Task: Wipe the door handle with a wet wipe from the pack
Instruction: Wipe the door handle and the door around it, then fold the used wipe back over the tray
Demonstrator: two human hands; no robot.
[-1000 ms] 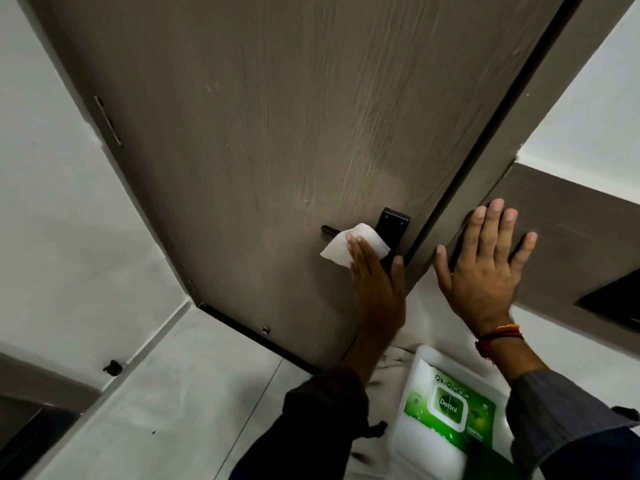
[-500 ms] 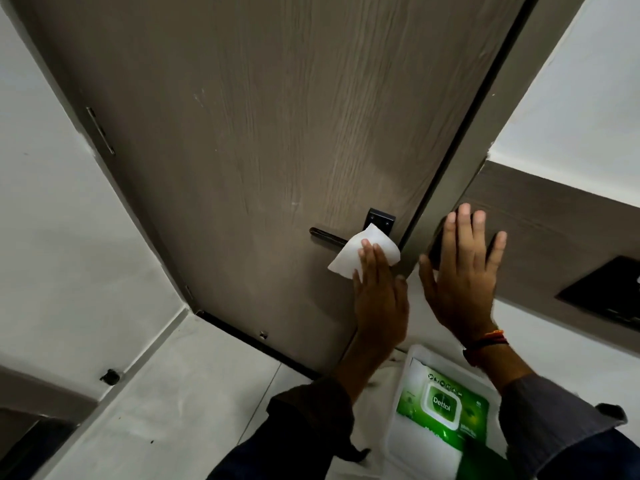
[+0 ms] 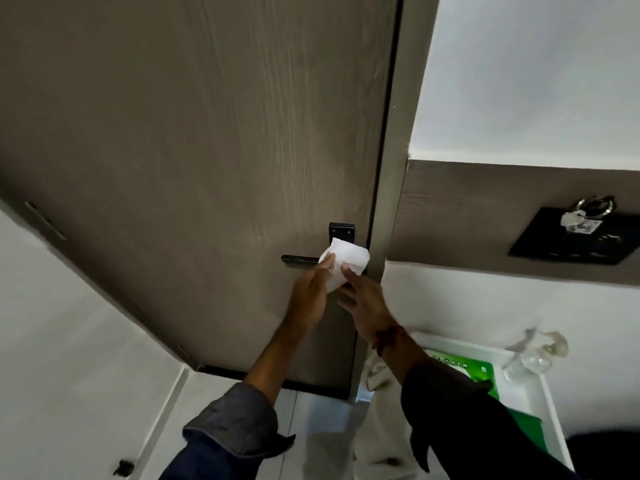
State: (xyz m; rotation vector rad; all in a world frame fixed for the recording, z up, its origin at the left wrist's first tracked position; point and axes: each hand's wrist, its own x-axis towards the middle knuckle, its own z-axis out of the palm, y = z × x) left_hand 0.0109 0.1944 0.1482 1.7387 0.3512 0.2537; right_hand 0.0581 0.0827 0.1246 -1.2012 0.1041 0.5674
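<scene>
A white wet wipe [image 3: 343, 261] is draped over the inner end of the black lever door handle [image 3: 299, 259], just below its black square plate [image 3: 341, 232] on the brown wooden door [image 3: 207, 150]. My left hand [image 3: 310, 294] holds the wipe from the left, fingers pressed on it. My right hand [image 3: 362, 294] touches the wipe's right edge with its fingertips. The handle's free end sticks out bare to the left. The green and white wipes pack [image 3: 467, 372] lies low at the right, partly hidden by my right sleeve.
The pack rests on a white shelf [image 3: 540, 403] beside a clear glass bottle [image 3: 530, 358]. A black wall plate [image 3: 575, 240] with keys [image 3: 585, 216] hangs on the brown panel at the right. The door frame [image 3: 391, 188] runs right beside the handle. Light floor tiles lie below.
My right hand left the door frame and moved left onto the wipe. My left hand keeps the wipe on the handle. The view tilted, so the door now looks more upright.
</scene>
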